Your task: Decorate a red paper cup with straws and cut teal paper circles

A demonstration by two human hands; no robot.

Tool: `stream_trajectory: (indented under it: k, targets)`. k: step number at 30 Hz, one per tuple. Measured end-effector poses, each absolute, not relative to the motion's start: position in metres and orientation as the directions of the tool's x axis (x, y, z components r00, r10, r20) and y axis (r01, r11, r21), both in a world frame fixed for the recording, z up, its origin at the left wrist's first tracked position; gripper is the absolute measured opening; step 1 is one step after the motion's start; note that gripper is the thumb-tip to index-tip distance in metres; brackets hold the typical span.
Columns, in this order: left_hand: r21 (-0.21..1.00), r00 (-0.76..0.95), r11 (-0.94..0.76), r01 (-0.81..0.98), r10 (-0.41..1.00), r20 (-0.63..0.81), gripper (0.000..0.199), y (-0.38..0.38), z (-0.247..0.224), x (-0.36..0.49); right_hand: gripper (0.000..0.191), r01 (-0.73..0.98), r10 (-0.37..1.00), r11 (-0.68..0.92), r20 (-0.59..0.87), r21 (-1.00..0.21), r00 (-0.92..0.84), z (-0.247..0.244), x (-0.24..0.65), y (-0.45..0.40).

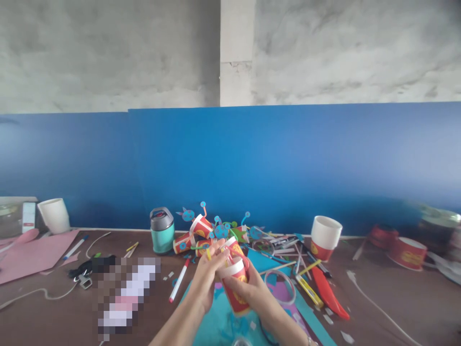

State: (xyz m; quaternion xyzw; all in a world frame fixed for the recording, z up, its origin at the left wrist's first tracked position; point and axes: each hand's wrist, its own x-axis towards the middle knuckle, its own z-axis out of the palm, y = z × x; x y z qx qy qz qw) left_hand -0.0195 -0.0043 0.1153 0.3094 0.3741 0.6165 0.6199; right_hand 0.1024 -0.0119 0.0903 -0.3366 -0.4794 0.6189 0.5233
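A red paper cup with a white rim [236,293] is gripped in my right hand [254,290], its mouth tipped toward the upper left. My left hand [211,271] is closed at the cup's rim, fingers pinched; a small red-and-white piece shows there, too blurred to name. Just behind the hands stands another red-and-white cup [234,244], partly hidden. More red cups [201,226] lie in a heap beyond, with blue paper cut-outs [220,230] attached on strips. Under my hands are sheets of blue paper [216,317].
A teal flask [162,233] stands left of the heap, with a red-capped marker [179,281] before it. On the right are a stack of white cups [326,235], a yellow cutter knife [309,291], a red balloon [329,295] and a tape roll [281,287]. Behind rises a blue partition [252,163].
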Motion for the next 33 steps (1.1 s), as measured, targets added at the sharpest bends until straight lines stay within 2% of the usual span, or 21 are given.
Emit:
stream_trajectory:
  k: [3,5,11,14,16,19,22,26,28,30,33]
  targets:
    - [0.835,-0.021,0.047,-0.548,0.997,-0.069,0.069,-0.003,0.112,-0.020,0.065,-0.360,0.981,-0.018,0.053,-0.933,-0.185,0.089,0.104,-0.009]
    - [0.839,-0.030,0.047,-0.543,0.997,-0.075,0.072,-0.002,0.110,-0.020,0.068,-0.376,0.986,-0.012,0.052,-0.926,-0.158,0.086,0.103,-0.006]
    - [0.867,0.002,0.035,-0.497,0.999,-0.040,0.040,-0.003,0.110,-0.017,0.070,-0.357,0.975,0.054,0.126,-0.933,-0.183,0.083,0.102,-0.008]
    - [0.885,-0.029,-0.001,-0.465,0.999,-0.014,0.037,-0.004,0.111,-0.017,0.058,-0.354,0.975,0.092,0.157,-0.931,-0.159,0.090,0.108,-0.008]
    - [0.904,-0.022,-0.012,-0.428,1.000,0.003,0.038,-0.004,0.111,-0.018,0.048,-0.282,0.965,0.181,0.226,-0.942,-0.135,0.095,0.114,-0.004]
    - [0.927,-0.001,-0.021,-0.375,1.000,0.022,0.037,-0.005,0.110,-0.017,0.044,-0.130,0.941,0.315,0.327,-0.940,-0.088,0.094,0.123,0.005]
    - [0.932,0.014,-0.005,-0.362,1.000,0.011,0.036,-0.003,0.106,-0.016,0.044,-0.037,0.938,0.340,0.342,-0.940,-0.062,0.086,0.127,0.015]
    - [0.909,0.026,0.037,-0.416,0.999,-0.029,0.034,0.002,0.098,-0.018,0.041,-0.030,0.957,0.249,0.251,-0.968,-0.148,0.071,0.130,0.023]
    - [0.880,0.038,0.065,-0.470,0.998,-0.053,0.036,0.007,0.092,-0.019,0.053,-0.073,0.961,0.124,0.139,-0.990,-0.240,0.061,0.129,0.026]
    - [0.860,0.030,0.088,-0.502,0.996,-0.084,0.042,0.012,0.087,-0.021,0.063,-0.108,0.946,0.037,0.070,-0.993,-0.317,0.051,0.126,0.029]
    - [0.848,-0.048,0.071,-0.525,0.993,-0.112,0.057,0.019,0.081,-0.026,0.064,-0.157,0.935,0.007,0.062,-0.988,-0.350,0.042,0.123,0.032]
